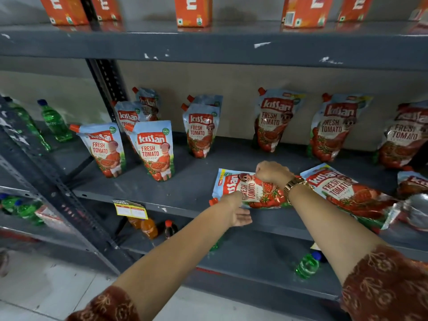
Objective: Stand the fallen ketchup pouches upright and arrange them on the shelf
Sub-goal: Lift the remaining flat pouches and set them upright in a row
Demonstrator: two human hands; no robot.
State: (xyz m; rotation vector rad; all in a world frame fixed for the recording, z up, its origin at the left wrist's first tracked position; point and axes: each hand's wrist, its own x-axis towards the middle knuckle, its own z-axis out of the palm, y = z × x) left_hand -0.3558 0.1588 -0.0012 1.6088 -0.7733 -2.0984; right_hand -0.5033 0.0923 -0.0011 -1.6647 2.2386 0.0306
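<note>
A ketchup pouch [245, 188] lies flat near the front edge of the grey shelf [143, 188], its red cap pointing left. My left hand [236, 212] grips its near edge and my right hand [272, 173] grips its far edge. To its right a second fallen pouch [347, 193] lies flat, and a third [412, 184] lies partly out of view at the right edge. Several pouches stand upright: small ones at the left [152, 149] and middle [200, 130], larger ones leaning on the back wall [274, 119].
Orange cartons [193, 10] stand on the shelf above. Green bottles [54, 121] occupy the left bay. Below are orange and dark bottles [149, 228] and a green bottle [308, 265]. A yellow price tag [130, 210] hangs from the shelf's front edge.
</note>
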